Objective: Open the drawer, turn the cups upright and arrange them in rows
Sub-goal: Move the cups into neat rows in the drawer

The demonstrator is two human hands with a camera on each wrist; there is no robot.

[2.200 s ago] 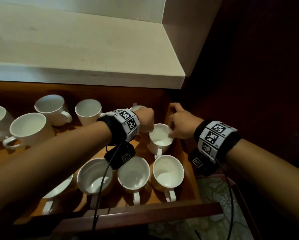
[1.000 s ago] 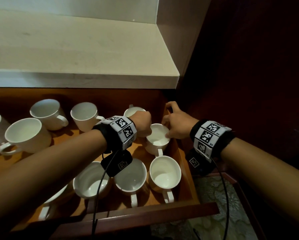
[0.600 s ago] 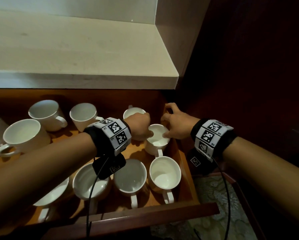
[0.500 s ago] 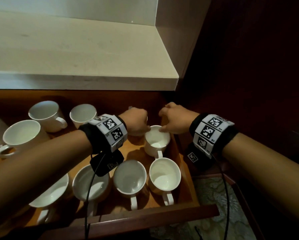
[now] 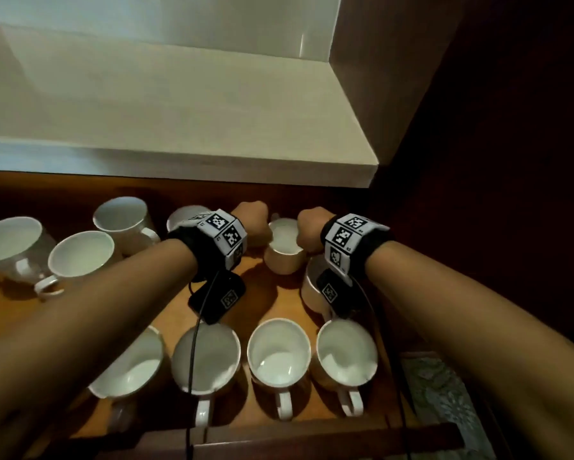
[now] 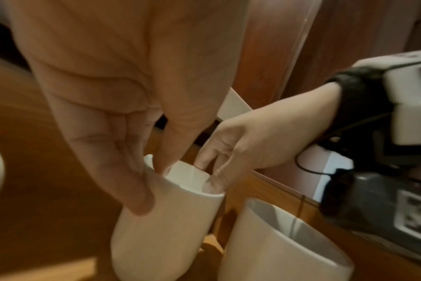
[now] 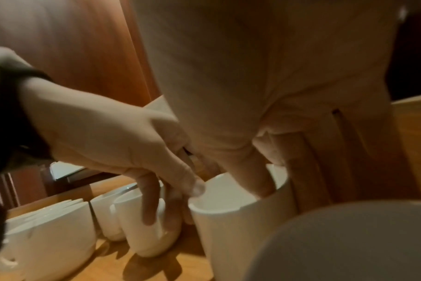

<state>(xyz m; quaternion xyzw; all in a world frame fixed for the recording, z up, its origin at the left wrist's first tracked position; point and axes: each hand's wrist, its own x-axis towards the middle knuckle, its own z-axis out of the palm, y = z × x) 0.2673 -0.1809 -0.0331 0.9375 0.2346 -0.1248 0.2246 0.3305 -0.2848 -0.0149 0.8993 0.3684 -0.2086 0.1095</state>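
Observation:
In the open wooden drawer (image 5: 279,303) several white cups stand upright. Both hands hold one white cup (image 5: 284,247) in the back right part. My left hand (image 5: 250,224) pinches its left rim, thumb inside and fingers (image 6: 132,190) down the outer wall. My right hand (image 5: 309,227) pinches the right rim, thumb (image 7: 255,180) inside. This held cup (image 6: 166,218) (image 7: 240,228) is upright; whether it touches the drawer floor I cannot tell. A second cup (image 5: 312,287) (image 6: 284,243) stands right beside it, under my right wrist.
A front row of cups (image 5: 279,353) has its handles toward me. More cups (image 5: 79,254) stand loosely at the back left. The pale countertop (image 5: 179,111) overhangs the drawer's back. The drawer's right wall (image 6: 276,192) is close to the held cup.
Both hands now meet on the cup farther back. The cup with its handle toward me that the right hand was touching now sits under the right wrist. The view has pulled back.

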